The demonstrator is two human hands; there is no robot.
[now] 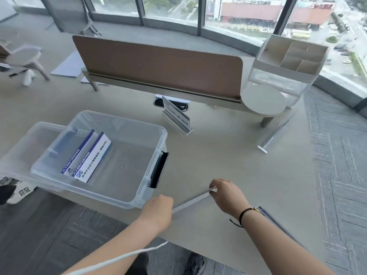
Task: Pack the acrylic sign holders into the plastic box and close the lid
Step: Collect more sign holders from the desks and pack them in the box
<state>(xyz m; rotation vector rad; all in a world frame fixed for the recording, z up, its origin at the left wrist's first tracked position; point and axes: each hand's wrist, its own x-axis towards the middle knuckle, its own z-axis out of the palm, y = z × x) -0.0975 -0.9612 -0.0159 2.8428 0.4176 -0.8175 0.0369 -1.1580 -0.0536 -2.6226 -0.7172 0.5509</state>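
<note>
From the head camera, I see both hands down at the near edge of the pale beige table (pixel 228 155). My left hand (pixel 158 210) curls round one end of a clear acrylic sign holder (pixel 190 200), and my right hand (pixel 226 197) pinches the other end, so the long thin piece hangs level between them. I judge the two-ended grip is there because the holder is slippery, hard to see, and would twist if taken by one end.

Just left of the hands sits the translucent rectangular plastic box (pixel 103 155), its near corner overhanging the table edge, with a black latch (pixel 158 169) on the side facing the holder. Inside it, two sign holders with blue-and-white printed cards (pixel 89 157) lean against each other near the left wall, leaving most of the floor free for the next piece. The clear plastic lid (pixel 25 143) lies under or beside the box at its left; I cannot tell which, though it is plainly not on.

Further back on the table, another card-bearing sign holder (pixel 176 118) stands upright, and a long empty clear acrylic holder (pixel 274 133) lies well apart to the right. A further clear piece (pixel 278 223) shows behind my right wrist. So I judge packing is under way, with several holders and the lid still to go.
</note>
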